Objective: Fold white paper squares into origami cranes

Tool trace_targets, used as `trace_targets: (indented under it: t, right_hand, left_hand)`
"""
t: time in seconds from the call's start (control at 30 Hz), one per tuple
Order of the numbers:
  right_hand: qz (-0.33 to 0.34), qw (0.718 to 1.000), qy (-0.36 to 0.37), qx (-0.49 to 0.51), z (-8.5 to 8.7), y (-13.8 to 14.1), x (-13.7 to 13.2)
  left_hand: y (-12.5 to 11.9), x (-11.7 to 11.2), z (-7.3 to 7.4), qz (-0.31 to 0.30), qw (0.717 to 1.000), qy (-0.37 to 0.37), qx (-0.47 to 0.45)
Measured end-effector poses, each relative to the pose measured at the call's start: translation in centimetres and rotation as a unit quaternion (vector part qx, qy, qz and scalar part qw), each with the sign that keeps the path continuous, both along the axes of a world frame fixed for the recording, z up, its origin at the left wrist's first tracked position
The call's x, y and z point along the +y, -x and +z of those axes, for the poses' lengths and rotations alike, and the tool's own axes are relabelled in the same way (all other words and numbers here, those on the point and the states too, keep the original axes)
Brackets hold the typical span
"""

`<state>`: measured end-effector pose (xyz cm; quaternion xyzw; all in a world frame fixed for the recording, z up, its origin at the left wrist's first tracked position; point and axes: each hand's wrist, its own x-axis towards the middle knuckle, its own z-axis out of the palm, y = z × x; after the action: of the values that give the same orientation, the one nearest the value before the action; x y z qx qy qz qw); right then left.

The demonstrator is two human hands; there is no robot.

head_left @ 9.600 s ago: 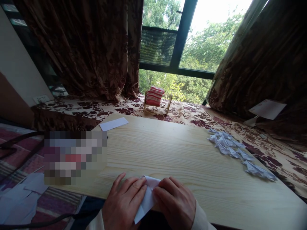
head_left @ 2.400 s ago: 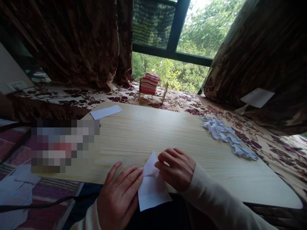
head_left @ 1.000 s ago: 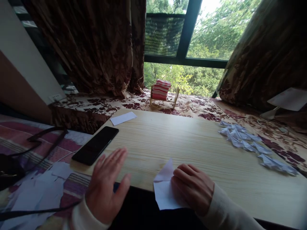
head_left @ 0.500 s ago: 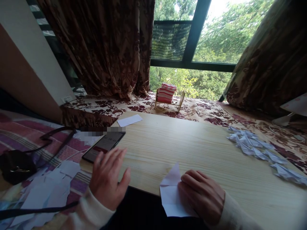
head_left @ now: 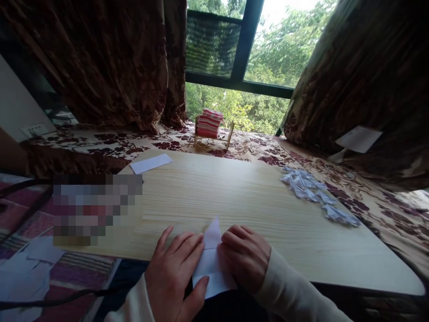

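A partly folded white paper (head_left: 212, 259) lies at the near edge of the light wooden table (head_left: 241, 201), one pointed flap standing up. My left hand (head_left: 174, 275) holds its left side, fingers on top and the thumb under the lower edge. My right hand (head_left: 246, 255) is curled on the right side, fingertips pressing the paper next to the flap. Both hands touch the sheet and almost meet across it.
A row of several folded white paper pieces (head_left: 315, 192) lies at the table's right. A white slip (head_left: 150, 163) sits at the far left corner, a blurred-out patch (head_left: 97, 208) on the left edge. Paper scraps (head_left: 23, 268) and a black cable (head_left: 50, 300) lie left. A striped toy chair (head_left: 211, 127) stands by the window.
My left hand came back from beside the phone on the left and took hold of the paper again. The right hand stayed on the sheet. The view swung back right.
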<state>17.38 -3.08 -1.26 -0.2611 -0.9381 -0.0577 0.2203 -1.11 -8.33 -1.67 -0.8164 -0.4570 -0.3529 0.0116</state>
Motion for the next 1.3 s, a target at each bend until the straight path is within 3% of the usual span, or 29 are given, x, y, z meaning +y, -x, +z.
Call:
trace_targets:
  t: [0.2,0.4,0.7,0.93,1.1,1.23,1.3]
  right_hand:
    - [-0.019,0.999,0.031,-0.009,-0.2,-0.4,-0.7]
    - [-0.039,0.997,0.060,0.039,0.8,0.3,-0.3]
    - [-0.164,0.980,0.051,-0.102,0.2,2.9,-0.3]
    - [-0.269,0.944,0.096,-0.166,1.4,2.0,1.0]
    - [-0.241,0.949,0.102,-0.177,2.6,0.4,2.2]
    - [-0.139,0.980,0.042,-0.133,1.4,0.0,0.1]
    - [-0.141,0.983,0.016,-0.117,0.5,-0.2,-0.6]
  left_hand:
    - [0.3,-0.3,-0.7,0.010,0.995,-0.014,0.103]
    - [0.2,-0.5,-1.1,0.012,0.995,-0.043,0.093]
    - [0.0,-0.6,-2.2,0.019,0.998,-0.041,0.043]
    - [0.0,-0.7,-2.0,0.016,0.999,-0.017,0.044]
    - [0.2,-0.7,-1.8,0.013,0.997,-0.041,0.063]
    - [0.3,-0.6,-1.9,0.012,0.997,-0.033,0.066]
    - [0.3,-0.5,-1.9,0.012,0.998,-0.026,0.059]
